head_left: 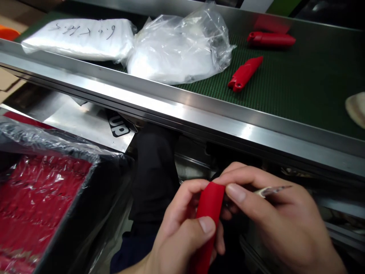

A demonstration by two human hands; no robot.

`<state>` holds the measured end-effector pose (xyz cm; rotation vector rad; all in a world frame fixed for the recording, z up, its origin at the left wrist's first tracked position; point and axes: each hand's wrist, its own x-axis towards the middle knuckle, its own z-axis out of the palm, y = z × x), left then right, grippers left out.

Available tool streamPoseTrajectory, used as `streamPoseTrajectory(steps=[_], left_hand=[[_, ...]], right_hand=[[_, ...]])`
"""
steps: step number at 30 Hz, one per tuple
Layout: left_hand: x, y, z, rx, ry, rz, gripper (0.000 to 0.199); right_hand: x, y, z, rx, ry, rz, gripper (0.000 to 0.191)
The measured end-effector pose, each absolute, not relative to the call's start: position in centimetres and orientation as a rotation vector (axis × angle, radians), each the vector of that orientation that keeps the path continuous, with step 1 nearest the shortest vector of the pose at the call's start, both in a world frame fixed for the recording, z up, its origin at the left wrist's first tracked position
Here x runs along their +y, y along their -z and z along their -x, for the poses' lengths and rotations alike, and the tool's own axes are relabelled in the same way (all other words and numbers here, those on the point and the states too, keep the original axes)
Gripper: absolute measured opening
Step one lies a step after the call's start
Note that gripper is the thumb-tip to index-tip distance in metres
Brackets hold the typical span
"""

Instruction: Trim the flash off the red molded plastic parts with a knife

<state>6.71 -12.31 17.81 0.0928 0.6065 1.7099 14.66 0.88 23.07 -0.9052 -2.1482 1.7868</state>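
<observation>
Low in the middle of the frame, the left hand [182, 228] grips a red plastic piece [208, 224] upright, thumb pressed on its front. Right beside it, the right hand [279, 224] pinches the piece's top and holds a thin blade [272, 190]. Upper right, two red pieces [244, 73] lie on the green belt [308, 87], near clear bags [179, 49].
</observation>
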Motion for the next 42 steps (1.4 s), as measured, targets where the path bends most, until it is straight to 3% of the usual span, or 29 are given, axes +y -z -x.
streamPoseTrajectory(steps=[21, 33, 40, 42], left_hand=[[-11.7, -18.8, -6.7, 0.595, -1.607, 0.065, 0.030], [-12.0, -19.9, -7.3, 1.104, -1.451, 0.038, 0.049], [-11.7, -20.0, -7.2, 1.104, -1.452, 0.030, 0.044], [-11.5, -20.2, -6.7, 1.024, -1.478, 0.081, 0.039]], right_hand=[[0.8, -21.4, -14.4, -1.923, -1.939, 1.038, 0.018], [-0.1, -20.7, -13.4, -2.052, -1.757, 1.081, 0.031], [-0.3, -20.0, -12.9, -1.983, -1.679, 1.049, 0.036], [0.1, -20.0, -13.1, -1.926, -1.730, 1.051, 0.029]])
